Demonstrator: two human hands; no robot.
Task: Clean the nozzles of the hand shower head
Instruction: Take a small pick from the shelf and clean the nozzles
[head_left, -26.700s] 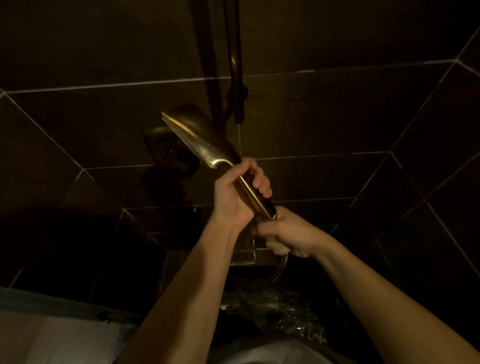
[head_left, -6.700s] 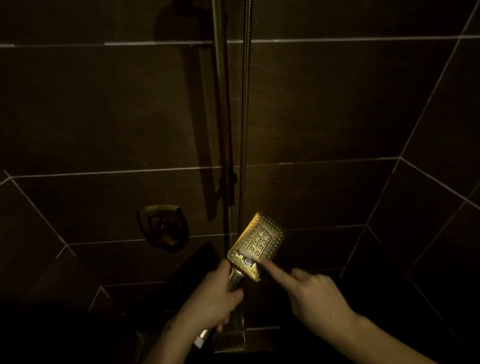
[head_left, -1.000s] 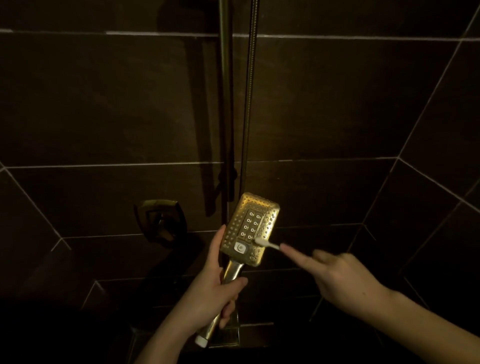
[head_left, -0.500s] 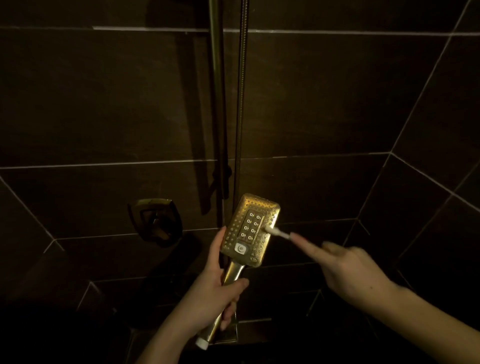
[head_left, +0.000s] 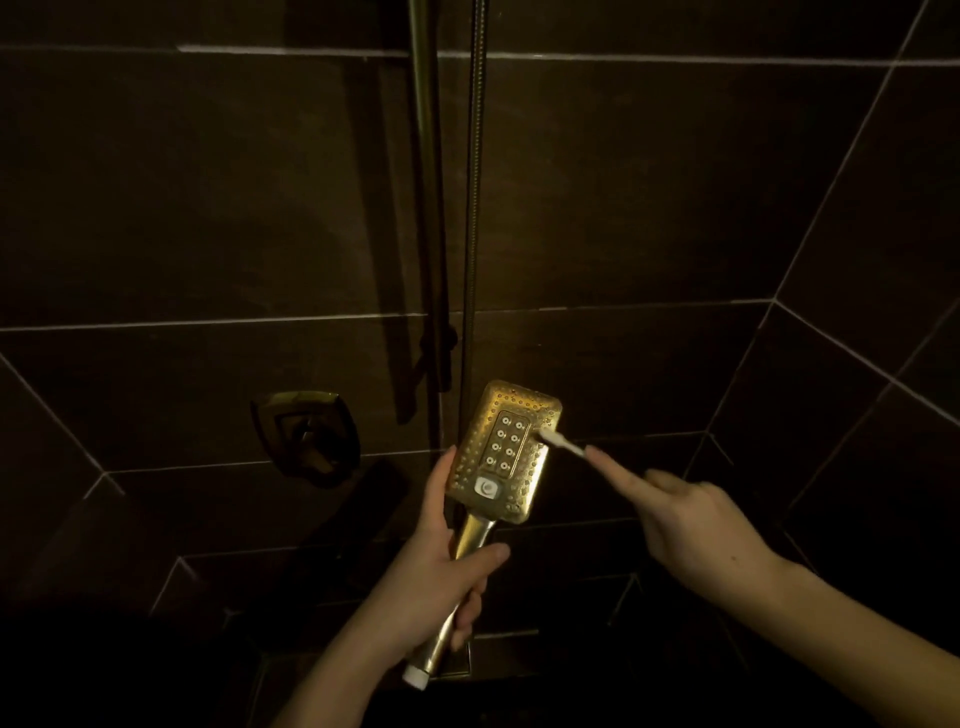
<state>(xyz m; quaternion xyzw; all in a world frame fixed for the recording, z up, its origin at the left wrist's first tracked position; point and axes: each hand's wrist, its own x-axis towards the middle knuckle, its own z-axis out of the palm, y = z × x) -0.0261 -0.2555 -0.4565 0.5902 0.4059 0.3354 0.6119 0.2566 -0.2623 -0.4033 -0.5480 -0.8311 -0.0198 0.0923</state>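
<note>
A gold, rectangular hand shower head faces me, its nozzle plate dotted with small holes around a middle panel of larger nozzles and a white button. My left hand is wrapped around its gold handle, thumb along the head's left edge. My right hand holds a small white brush, index finger stretched along its stem. The brush tip touches the upper right part of the nozzle plate.
Dark brown wall tiles with pale grout surround me. A vertical shower rail and a metal hose run down the wall behind the head. A gold mixer valve sits on the wall to the left. The right wall angles in.
The brush tip has moved up the right side of the nozzle plate, from near the lower middle to the upper right. My left hand keeps the same grip on the handle.
</note>
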